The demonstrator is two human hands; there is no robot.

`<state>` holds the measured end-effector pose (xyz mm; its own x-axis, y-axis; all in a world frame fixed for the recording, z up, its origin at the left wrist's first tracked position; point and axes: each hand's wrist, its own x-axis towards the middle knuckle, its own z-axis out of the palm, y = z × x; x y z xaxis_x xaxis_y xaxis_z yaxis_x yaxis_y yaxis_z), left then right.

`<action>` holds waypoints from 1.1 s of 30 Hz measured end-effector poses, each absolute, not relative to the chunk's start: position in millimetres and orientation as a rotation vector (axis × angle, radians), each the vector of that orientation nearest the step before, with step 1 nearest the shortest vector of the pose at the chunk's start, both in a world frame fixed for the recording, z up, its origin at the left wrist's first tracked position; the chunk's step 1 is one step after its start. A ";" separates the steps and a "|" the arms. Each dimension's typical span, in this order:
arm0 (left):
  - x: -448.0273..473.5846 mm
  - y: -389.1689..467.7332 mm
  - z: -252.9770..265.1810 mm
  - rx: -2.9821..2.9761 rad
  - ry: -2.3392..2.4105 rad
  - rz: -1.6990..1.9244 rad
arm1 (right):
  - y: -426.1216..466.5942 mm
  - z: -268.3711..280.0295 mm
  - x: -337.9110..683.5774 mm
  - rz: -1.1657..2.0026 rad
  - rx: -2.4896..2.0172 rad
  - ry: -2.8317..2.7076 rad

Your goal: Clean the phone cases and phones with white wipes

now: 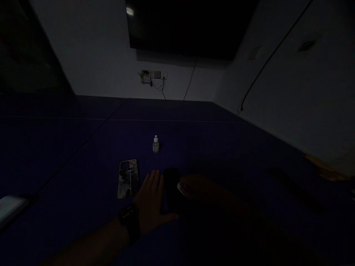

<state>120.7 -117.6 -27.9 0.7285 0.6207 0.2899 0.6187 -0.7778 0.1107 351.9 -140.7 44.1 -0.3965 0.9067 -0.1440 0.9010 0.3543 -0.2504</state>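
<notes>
My left hand (pixel 151 203) lies flat on the dark blue table, fingers stretched forward and thumb out to the right. Its fingers run along the left edge of a dark, flat rectangle (pixel 171 177) that looks like a phone. Above that rectangle's right side, my right hand (pixel 196 187) is closed on a small whitish piece (pixel 180 187); the dim light hides what kind it is. A phone case (pixel 128 179) with a camera cut-out and a picture rests left of my left fingers. Beyond the hands stands an upright dropper bottle (pixel 155 145) with a white top.
A pale, box-like object (pixel 11 208) sits at the left edge. On the right lies a long dark strip (pixel 296 190), hard to make out. Wall sockets with cables (pixel 155 75) are at the back, below a large dark screen (pixel 188 29). The room is very dim.
</notes>
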 end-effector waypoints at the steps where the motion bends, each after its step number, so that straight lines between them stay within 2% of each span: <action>1: 120.5 -117.4 -28.0 2.916 1.041 0.498 | -140.4 44.9 349.7 0.450 -1.696 -2.604; 7: 120.8 -117.1 -28.0 2.897 1.050 0.454 | -131.7 40.2 344.5 0.318 -1.731 -2.570; 11: 121.1 -117.7 -30.9 2.904 1.052 0.501 | -136.0 41.7 352.8 0.369 -1.823 -2.499; 14: 121.2 -118.4 -30.7 2.902 1.051 0.493 | -139.3 40.5 348.1 0.399 -1.757 -2.537; 20: 121.1 -118.1 -27.2 2.895 1.057 0.463 | -127.1 34.9 342.5 0.266 -1.719 -2.522; 25: 120.4 -117.7 -26.8 2.897 1.046 0.467 | -133.3 36.1 354.8 0.390 -1.719 -2.492; 33: 120.3 -117.5 -26.0 2.899 1.062 0.446 | -128.4 29.6 358.7 0.342 -1.656 -2.461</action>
